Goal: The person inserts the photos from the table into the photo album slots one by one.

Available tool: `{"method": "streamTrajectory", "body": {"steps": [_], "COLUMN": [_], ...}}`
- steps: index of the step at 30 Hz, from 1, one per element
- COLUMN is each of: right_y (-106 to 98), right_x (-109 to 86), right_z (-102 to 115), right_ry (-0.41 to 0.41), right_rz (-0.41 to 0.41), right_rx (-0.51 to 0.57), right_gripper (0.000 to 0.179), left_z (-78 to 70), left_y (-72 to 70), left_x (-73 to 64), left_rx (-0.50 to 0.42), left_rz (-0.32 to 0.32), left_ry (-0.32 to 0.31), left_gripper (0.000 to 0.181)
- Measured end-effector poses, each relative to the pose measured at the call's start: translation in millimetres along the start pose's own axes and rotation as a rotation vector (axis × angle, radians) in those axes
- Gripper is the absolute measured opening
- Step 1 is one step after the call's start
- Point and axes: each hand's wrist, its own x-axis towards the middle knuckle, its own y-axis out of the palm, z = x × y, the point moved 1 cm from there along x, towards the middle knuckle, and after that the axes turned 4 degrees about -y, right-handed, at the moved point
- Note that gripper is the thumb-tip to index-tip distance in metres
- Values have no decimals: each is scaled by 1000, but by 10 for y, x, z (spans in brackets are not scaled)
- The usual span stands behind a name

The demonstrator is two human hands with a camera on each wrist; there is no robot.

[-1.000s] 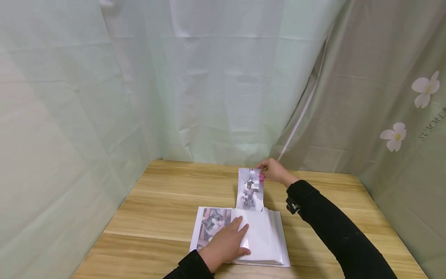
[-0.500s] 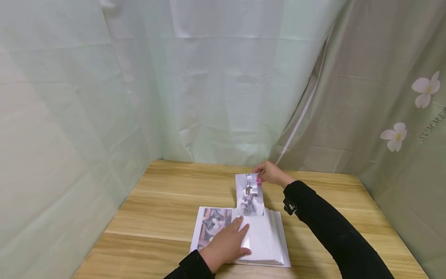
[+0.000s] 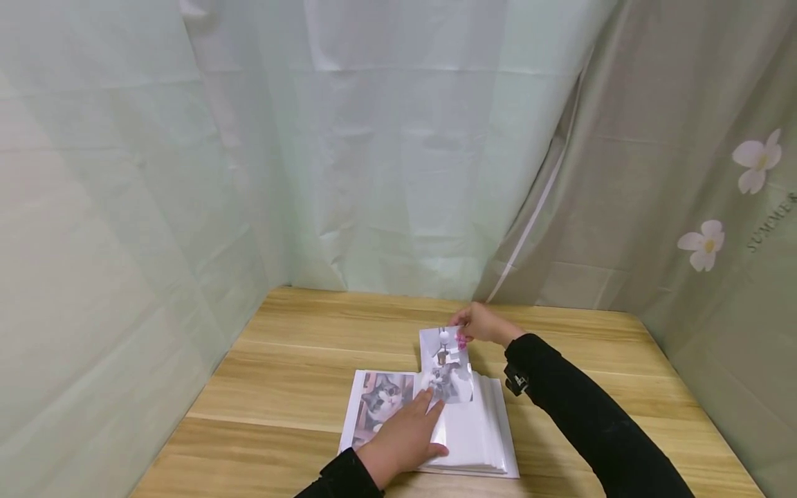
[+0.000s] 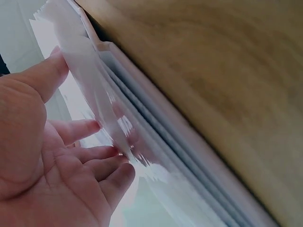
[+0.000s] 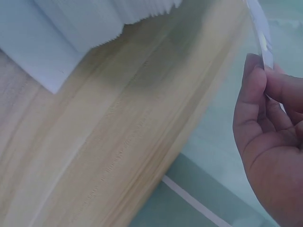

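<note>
An open photo album (image 3: 467, 436) with clear sleeves lies on the wooden table. Its left page shows a cat photo (image 3: 381, 401) in a sleeve. My right hand (image 3: 482, 324) pinches the top right corner of another cat photo (image 3: 445, 363), whose lower part sits within the sleeve of the right page. In the right wrist view this photo (image 5: 260, 28) is seen edge-on between thumb and fingers. My left hand (image 3: 403, 432) rests on the album near the fold, fingers spread. The left wrist view shows its fingertips (image 4: 125, 172) touching the sleeve pages (image 4: 85, 61).
The wooden table (image 3: 299, 360) extends around the album on all sides. Pale curtains (image 3: 398, 173) hang at the back and left, and a greyish-green curtain (image 3: 623, 173) with white flowers hangs at the right.
My right hand has moved down toward the album with the photo, and more of the photo now lies inside the sleeve. The left hand has stayed in place.
</note>
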Motion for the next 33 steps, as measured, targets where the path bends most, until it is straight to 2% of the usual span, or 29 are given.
{"method": "streamTrajectory", "body": {"steps": [11,19,27,30,33], "right_y": [78,171,209,206,195], "right_x": [-82,-149,-198,-204,-197], "right_z": [-97,-88,-79,-74,-57], "right_ry": [-22,5,-1,-15,-75], "right_rz": [34,55,101,96,81], "right_rx": [61,71,107,74,-36], "right_gripper": [26,24,23,22,20], "left_z": [10,15,30,28,28], "left_y": [6,22,42,40,46], "left_x": [8,16,37,42,46], "left_rx": [-8,-18,-28,-25,-11], "left_rz": [8,-3,30,24,7], "left_ry": [1,3,-14,-7,3], "left_gripper": [81,80,79,79,79]}}
